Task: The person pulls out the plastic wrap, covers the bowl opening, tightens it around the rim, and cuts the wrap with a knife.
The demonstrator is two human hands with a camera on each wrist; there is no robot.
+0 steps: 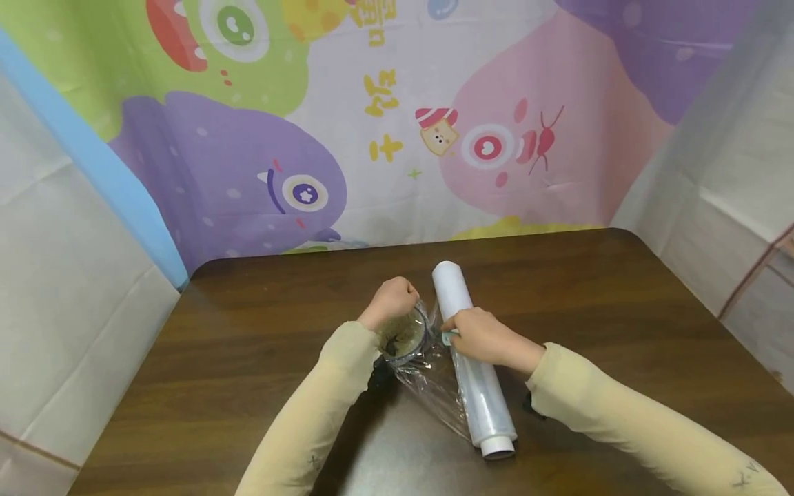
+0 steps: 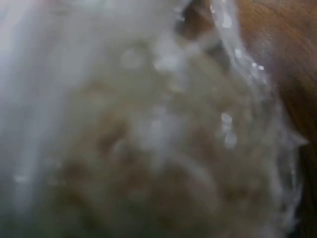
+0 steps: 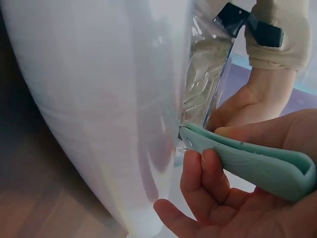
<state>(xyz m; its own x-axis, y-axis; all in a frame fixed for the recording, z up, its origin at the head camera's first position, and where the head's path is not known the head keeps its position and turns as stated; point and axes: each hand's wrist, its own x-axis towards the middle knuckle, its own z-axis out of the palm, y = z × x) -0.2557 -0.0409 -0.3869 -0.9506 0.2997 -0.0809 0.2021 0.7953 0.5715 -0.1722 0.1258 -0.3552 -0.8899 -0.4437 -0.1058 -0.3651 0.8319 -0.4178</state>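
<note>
A round bowl with murky contents stands on the table, clear cling film over it and stretching to a thick white roll of film. My left hand is at the bowl's far rim, fingers curled on the film there. In my right hand is a mint-green folding knife, its handle pinched between thumb and fingers. The knife's pivot end meets the film beside the roll; its blade is hidden. One right finger touches the roll in the right wrist view. The left wrist view shows the film-covered bowl blurred.
The brown wooden table has rounded far corners. A cartoon-printed cloth hangs behind its far edge, and pale sheets hang at both sides. The roll lies lengthwise, its white core end towards me.
</note>
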